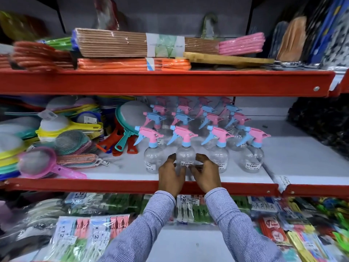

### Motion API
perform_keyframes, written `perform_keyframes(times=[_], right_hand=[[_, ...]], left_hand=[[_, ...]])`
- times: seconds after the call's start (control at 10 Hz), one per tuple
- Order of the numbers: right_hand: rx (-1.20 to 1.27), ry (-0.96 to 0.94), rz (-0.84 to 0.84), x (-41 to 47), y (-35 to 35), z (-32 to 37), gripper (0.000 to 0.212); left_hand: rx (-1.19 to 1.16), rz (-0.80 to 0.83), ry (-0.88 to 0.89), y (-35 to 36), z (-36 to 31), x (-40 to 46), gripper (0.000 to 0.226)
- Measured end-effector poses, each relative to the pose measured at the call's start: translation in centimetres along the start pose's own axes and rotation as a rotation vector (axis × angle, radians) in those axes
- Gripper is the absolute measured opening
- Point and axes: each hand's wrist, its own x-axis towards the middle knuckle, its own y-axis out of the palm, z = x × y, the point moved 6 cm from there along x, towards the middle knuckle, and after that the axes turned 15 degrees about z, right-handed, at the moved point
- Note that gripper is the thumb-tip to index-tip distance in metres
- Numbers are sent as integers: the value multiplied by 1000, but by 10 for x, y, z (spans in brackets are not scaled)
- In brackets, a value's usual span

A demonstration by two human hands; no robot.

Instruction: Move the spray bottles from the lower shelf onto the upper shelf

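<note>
Left hand (171, 173) and right hand (205, 173), fingers curled round a clear spray bottle (186, 153) standing in the near row on the lower shelf (117, 172), beneath the upper shelf (170, 82).

Lower body of clear plastic spray bottle with pink-and-blue trigger (186, 154) was hidden behind left hand (171, 175) and right hand (204, 176); grip unclear. Its white label (187, 163) was unreadable. Beyond hands, rear bottle rows (188, 108) were blurred.

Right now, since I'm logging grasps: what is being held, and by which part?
The left hand and right hand grip the front-row spray bottle, second from left, by its clear round body, one on each side.
</note>
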Motion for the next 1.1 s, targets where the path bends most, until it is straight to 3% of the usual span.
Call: perform_keyframes(times=[0.2,0.3,0.4,0.5,0.6,0.7,0.8,1.0,1.1], right_hand=[[24,59,-55,-1,0,-7,36],[50,21,-264,-16,-4,4,25],[64,-119,-312,-30,15,30,18],[78,-109,-125,-19,54,44,29],[40,-19,43,2,84,44,47],[-9,22,95,15,94,45,48],[-39,1,99,23,98,46,40],[-25,-9,84,24,101,45,31],[48,34,31,14,93,46,38]], left_hand=[[-13,68,26,1,-1,-2,51],[-55,-62,78,-20,-3,-18,40],[-134,-319,109,-62,4,-39,24],[-108,-371,44,-92,30,-35,32],[-12,-134,-103,-96,55,-11,60],[43,34,-140,-92,62,2,66],[-8,46,-116,-92,63,6,49],[-27,45,-49,-90,65,7,42],[-10,40,-64,-92,64,6,47]])
